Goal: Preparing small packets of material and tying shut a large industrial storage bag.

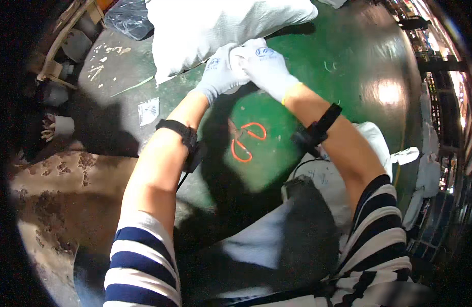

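Both my hands wear white gloves and meet at the near edge of a large, stuffed white sack (205, 30). My left hand (219, 72) closes around one side of a small white rounded object (237, 65). My right hand (265, 62) grips its other side, fingers bent over the top. The gloves cover much of this object, and its kind is too washed out to make out. On the green floor below my hands lies a pair of scissors (240, 134) with orange loop handles, their blades partly in shadow.
A dark plastic bag (127, 19) sits left of the sack. Nearer are a small clear packet (149, 111) and a white cup (62, 125) holding thin pieces. Another white sack (325, 179) lies by my right arm, and worn brown sheeting (77, 187) at left.
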A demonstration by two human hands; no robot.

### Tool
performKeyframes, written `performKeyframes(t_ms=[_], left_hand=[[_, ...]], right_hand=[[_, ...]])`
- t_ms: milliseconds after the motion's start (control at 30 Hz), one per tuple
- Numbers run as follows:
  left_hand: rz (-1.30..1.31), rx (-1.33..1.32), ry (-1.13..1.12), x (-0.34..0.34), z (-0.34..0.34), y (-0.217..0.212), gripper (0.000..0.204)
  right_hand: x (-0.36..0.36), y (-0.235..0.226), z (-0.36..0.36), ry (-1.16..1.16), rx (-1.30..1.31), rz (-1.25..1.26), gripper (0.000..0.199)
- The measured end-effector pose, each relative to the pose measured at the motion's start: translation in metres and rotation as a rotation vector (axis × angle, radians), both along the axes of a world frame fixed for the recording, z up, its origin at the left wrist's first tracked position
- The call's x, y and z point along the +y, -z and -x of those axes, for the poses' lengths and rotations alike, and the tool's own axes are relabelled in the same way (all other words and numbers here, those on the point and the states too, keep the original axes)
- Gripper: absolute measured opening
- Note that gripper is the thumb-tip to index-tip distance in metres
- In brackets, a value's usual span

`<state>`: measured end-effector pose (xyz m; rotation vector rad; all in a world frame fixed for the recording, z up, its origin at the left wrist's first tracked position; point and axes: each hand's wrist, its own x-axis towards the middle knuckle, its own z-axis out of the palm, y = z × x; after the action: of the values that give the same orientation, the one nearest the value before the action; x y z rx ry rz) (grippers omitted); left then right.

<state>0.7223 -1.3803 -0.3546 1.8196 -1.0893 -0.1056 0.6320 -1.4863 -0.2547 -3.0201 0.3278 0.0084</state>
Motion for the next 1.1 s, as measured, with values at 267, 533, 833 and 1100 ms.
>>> performKeyframes(t_ms=[267,533,833,1100], left_hand=[[0.05,0.149,0.111,0.004,0.008,-0.008,0.091],[0.017,-0.005,-0.029,0.001,0.004,0.0,0.091],[-0.143,-0.171,0.102,0.011,0.001,-0.034,0.092],[0.091,0.044,0.02,0.008,-0.006,-0.079,0.069]], right_hand=[[-0.015,-0.004,0.006,-0.279,0.045,0.07,0.045],[-0.015,0.028,0.032,0.333,-0.38,-0.743,0.05],[0.089,0.111,0.165,0.029,0.491,-0.096,0.085],[0.074,0.183,0.192,0.683,0.11,-0.875,0.048]])
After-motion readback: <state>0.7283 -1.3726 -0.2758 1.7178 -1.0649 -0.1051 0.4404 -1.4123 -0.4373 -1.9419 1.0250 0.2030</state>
